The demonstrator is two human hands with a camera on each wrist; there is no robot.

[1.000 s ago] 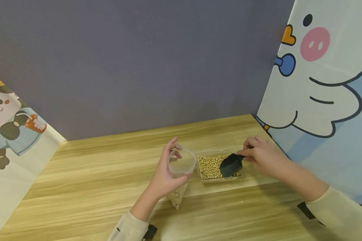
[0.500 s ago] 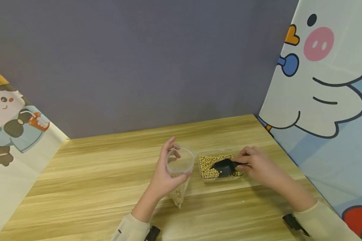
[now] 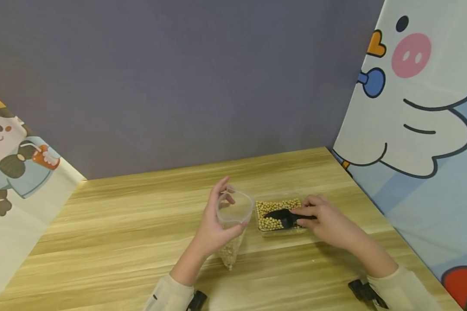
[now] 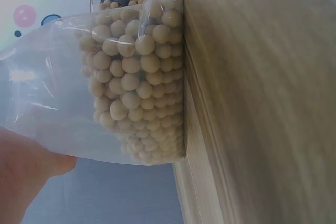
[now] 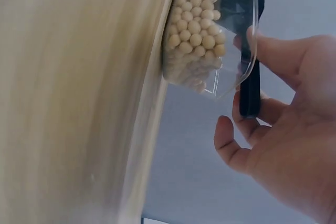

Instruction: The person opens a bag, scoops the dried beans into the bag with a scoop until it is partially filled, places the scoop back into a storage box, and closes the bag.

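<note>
My left hand (image 3: pixel 215 231) holds a clear plastic bag (image 3: pixel 235 211), with fingers and thumb around its wide-open mouth. The lower part of the bag is filled with pale yellow soybeans (image 4: pixel 131 77), and its bottom meets the wooden tabletop in the left wrist view. Just to the right sits a clear rectangular box (image 3: pixel 282 233) of the same soybeans (image 3: pixel 271 223). My right hand (image 3: pixel 328 222) pinches the handle of a black scoop (image 3: pixel 285 217) between thumb and fingers. The scoop's blade is partly sunk among the beans in the box.
A wood-grain tabletop (image 3: pixel 140 224) lies under everything. A grey panel (image 3: pixel 179 86) rises along its back. Printed cartoon panels stand at the left (image 3: pixel 19 172) and the right (image 3: pixel 397 129).
My right hand has moved left and slightly down, pushing the scoop from the box's right side into the beans. The left hand and the bag have stayed almost still.
</note>
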